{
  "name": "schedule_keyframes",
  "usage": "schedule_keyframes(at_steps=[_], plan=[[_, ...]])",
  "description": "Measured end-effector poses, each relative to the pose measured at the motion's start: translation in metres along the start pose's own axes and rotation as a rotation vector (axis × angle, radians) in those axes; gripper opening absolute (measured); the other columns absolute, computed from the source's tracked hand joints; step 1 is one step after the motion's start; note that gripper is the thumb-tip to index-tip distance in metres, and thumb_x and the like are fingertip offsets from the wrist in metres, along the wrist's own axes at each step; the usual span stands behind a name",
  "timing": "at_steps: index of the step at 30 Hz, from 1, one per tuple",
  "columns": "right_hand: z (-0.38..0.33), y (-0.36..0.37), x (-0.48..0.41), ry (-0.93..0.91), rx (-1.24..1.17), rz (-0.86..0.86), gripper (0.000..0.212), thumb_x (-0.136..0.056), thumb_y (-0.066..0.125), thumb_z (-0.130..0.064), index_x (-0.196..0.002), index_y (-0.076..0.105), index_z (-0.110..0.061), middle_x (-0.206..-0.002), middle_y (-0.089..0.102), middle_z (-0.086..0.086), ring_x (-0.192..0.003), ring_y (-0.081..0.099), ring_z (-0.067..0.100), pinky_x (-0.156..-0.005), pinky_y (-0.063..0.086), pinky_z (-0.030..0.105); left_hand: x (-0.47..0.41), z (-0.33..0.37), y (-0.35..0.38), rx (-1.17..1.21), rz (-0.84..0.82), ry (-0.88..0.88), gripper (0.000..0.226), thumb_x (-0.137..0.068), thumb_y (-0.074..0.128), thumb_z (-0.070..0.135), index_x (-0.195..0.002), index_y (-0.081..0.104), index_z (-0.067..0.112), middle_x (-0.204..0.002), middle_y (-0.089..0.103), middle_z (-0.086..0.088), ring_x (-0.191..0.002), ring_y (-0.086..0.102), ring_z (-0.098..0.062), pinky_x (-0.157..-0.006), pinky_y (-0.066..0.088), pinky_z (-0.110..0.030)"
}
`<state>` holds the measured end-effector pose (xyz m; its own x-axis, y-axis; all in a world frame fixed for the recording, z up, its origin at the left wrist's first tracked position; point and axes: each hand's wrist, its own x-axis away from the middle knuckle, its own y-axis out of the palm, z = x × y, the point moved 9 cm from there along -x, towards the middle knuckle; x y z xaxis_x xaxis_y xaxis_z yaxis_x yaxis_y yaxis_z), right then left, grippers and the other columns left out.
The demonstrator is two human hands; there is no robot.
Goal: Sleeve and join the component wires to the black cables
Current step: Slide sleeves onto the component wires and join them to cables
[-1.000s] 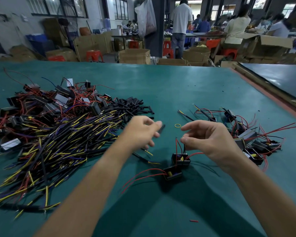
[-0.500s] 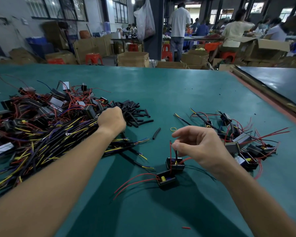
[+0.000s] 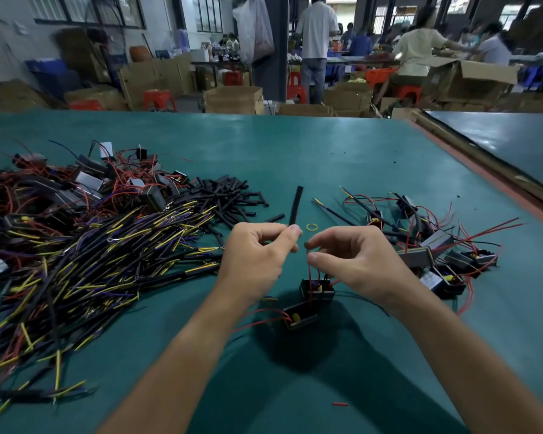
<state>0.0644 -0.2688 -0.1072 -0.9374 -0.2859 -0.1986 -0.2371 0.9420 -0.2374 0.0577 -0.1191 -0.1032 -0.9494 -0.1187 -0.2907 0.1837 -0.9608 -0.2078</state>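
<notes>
My left hand [image 3: 259, 253] pinches the lower end of a black sleeve tube [image 3: 296, 205], which stands up and away from me. My right hand [image 3: 355, 258] pinches a thin red wire [image 3: 309, 274] that rises from a small black component [image 3: 317, 288] on the green table [image 3: 311, 158]. The two hands are close together, thumbs nearly facing. A second black component [image 3: 300, 316] with red wires lies just in front. A big heap of black cables [image 3: 85, 255] with yellow and purple ends covers the left side.
Loose black sleeve tubes [image 3: 229, 195] lie behind my left hand. Several components with red wires [image 3: 445, 252] are piled at the right. A yellow rubber band [image 3: 311, 227] lies between the piles. A red wire scrap [image 3: 339, 404] sits near the front. People work at benches beyond.
My left hand reached to the sleeve pile, then came back to the middle holding a black sleeve tube. My right hand kept hold of the red wire and stayed put.
</notes>
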Motion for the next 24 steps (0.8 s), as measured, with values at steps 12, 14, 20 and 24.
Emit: schedule_keyframes(at_steps=[12,14,20,24], plan=[[-0.002,0.001,0.0,-0.064,0.004,0.012,0.025,-0.086,0.072,-0.007,-0.072,0.079,-0.028,-0.063,0.066,0.015,-0.062,0.045,0.017,-0.059,0.035,0.031,0.008,-0.014,0.015,0.118,-0.05,-0.069,0.021,-0.078,0.063,0.039,-0.073,0.078,0.025,-0.067,0.069,-0.013,-0.04,0.051,-0.014,-0.043,0.04,-0.02],[-0.002,-0.001,0.0,-0.053,-0.012,0.016,0.029,-0.086,0.072,-0.006,-0.071,0.079,-0.029,-0.065,0.07,0.009,-0.065,0.051,0.014,-0.063,0.04,0.029,0.007,-0.016,0.013,0.12,-0.036,-0.076,0.02,-0.077,0.064,0.04,-0.074,0.078,0.026,-0.07,0.068,-0.02,-0.042,0.05,-0.015,-0.045,0.04,-0.021],[0.003,-0.006,-0.001,-0.017,-0.075,0.051,0.025,-0.086,0.071,-0.005,-0.069,0.078,-0.022,-0.066,0.072,0.001,-0.057,0.057,0.01,-0.059,0.051,0.024,0.008,-0.019,0.019,0.195,-0.096,-0.11,0.02,-0.092,0.066,0.019,-0.077,0.079,0.016,-0.077,0.069,-0.024,-0.045,0.053,-0.018,-0.042,0.044,-0.023],[0.006,-0.007,0.0,0.031,-0.178,0.031,0.024,-0.086,0.069,0.001,-0.073,0.078,-0.017,-0.068,0.074,0.004,-0.053,0.063,0.011,-0.061,0.06,0.027,0.012,-0.018,0.023,0.248,-0.111,-0.135,0.018,-0.094,0.063,0.013,-0.084,0.078,0.013,-0.079,0.076,-0.007,-0.044,0.058,-0.015,-0.042,0.048,-0.021]])
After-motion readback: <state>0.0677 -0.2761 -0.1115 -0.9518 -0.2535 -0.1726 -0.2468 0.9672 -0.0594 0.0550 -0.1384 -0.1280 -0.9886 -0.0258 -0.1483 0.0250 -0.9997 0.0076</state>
